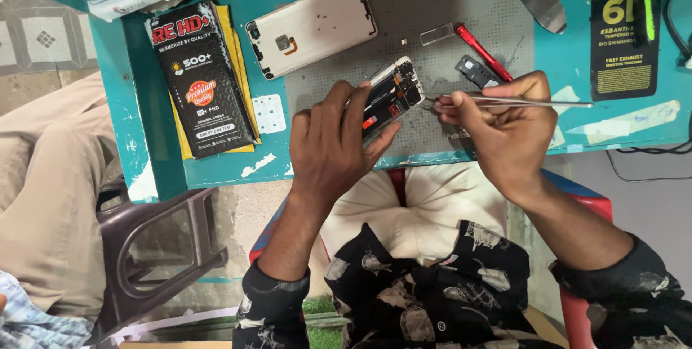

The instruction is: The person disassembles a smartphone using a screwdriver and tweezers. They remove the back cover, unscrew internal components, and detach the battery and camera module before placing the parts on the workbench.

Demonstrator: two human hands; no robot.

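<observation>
Left hand (333,149): fingers clamping the opened phone (390,95) near the teal tabletop's (216,154) front edge.
Right hand (504,129): fingers pinching metal tweezers (515,103), tips nearing the phone's top.
Nearby: back cover (311,26) lying on the grey mat (447,25); red screwdriver (483,52).

A pale back cover (311,26) lies at eleven o'clock on the teal worktop (562,61), a black box (203,79) at nine, a red screwdriver (481,50) at one.
</observation>
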